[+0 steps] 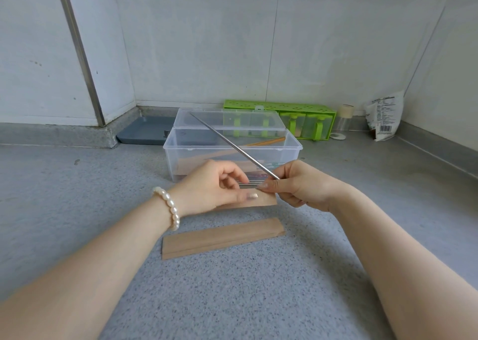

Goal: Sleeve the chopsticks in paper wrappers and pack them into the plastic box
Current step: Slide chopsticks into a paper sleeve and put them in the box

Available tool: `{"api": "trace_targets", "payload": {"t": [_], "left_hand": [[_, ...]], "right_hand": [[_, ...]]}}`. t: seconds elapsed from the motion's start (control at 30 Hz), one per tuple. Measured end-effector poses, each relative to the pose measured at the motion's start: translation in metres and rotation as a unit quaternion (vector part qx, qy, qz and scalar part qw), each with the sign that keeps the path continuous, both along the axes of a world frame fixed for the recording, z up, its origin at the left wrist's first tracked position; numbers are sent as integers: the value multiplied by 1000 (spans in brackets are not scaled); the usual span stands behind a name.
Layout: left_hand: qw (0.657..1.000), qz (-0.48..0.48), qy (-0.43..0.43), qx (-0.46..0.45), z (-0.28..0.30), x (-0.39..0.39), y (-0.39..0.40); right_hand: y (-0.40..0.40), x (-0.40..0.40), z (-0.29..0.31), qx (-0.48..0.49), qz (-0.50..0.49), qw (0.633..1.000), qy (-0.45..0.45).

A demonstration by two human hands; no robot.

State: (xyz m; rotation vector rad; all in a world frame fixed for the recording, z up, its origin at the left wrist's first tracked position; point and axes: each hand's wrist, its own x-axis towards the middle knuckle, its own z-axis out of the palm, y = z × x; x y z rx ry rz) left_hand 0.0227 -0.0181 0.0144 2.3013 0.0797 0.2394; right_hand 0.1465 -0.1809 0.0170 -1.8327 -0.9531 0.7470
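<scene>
My right hand (297,184) pinches one end of a metal chopstick (232,145) that slants up and left over the clear plastic box (294,147). My left hand (214,187) grips a brown paper wrapper (263,200) together with more metal chopsticks (249,184) lying across it; the wrapper is mostly hidden under the hand. A second brown paper wrapper (222,237) lies flat on the counter in front of my hands. The box stands open with its lid tipped back, and wrapped chopsticks (263,142) lie inside.
A green spice rack (279,107) with clear jars stands behind the box against the wall. A small clear jar (342,122) and a printed bag (385,114) sit at the back right. A grey tray (147,130) lies in the left corner. Speckled grey counter (232,301) spreads around.
</scene>
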Motion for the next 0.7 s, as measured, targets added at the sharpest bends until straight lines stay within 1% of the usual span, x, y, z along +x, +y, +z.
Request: {"api": "trace_targets", "payload": {"t": [0.1, 0.13, 0.27, 0.43, 0.7], "left_hand": [[994, 31, -60, 88, -5, 1, -12], [991, 39, -78, 99, -5, 1, -15], [988, 67, -106, 86, -4, 1, -14], [989, 58, -106, 85, -4, 0, -13], [991, 54, -97, 74, -4, 1, -13]], "right_hand": [[6, -2, -4, 20, -16, 999, 18], [7, -3, -4, 28, -22, 999, 27], [8, -3, -3, 44, -32, 997, 60], [6, -2, -3, 15, -30, 997, 76], [7, -2, -3, 21, -26, 997, 69]]}}
